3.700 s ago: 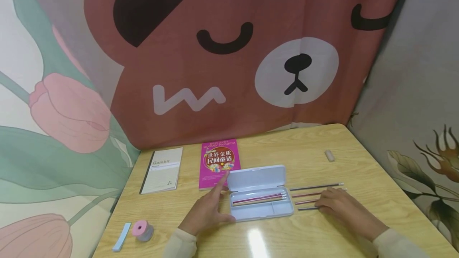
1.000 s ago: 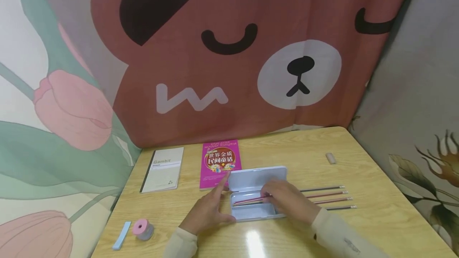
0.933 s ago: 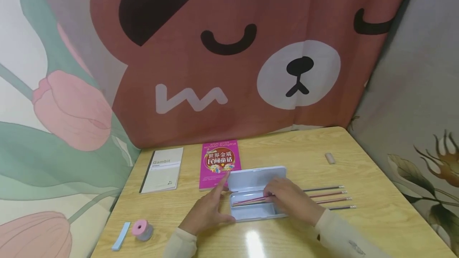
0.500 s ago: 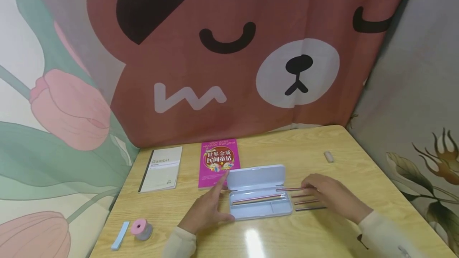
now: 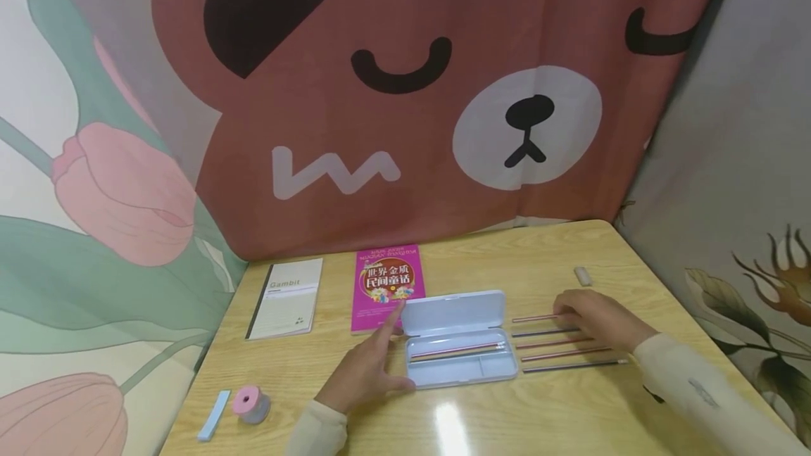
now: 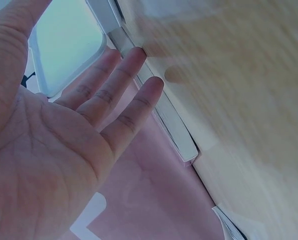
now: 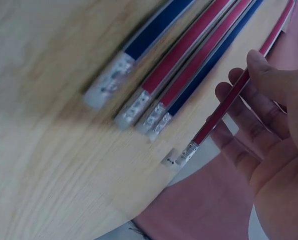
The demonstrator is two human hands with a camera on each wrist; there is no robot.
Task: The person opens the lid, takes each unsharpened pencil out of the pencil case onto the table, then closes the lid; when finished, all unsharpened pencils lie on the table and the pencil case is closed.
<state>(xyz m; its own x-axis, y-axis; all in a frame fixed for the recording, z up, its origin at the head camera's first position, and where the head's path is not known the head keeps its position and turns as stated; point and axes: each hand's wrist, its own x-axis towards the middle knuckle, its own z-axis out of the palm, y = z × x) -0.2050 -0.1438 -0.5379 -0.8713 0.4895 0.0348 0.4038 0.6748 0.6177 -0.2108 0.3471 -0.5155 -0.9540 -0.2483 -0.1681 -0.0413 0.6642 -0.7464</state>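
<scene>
Four pencils (image 5: 551, 356) lie just beside the right hand (image 5: 602, 319), which pinches a red pencil (image 7: 223, 107) best lowered gently, parallel to them, while the spread left hand (image 5: 364, 371) should steady the case (image 5: 450, 371) beside it.

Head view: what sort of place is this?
Probably a study desk in a room corner, perhaps screened off: a wood-grain table holding an open pencil case and a notebook, with bear-print cloth behind.
</scene>
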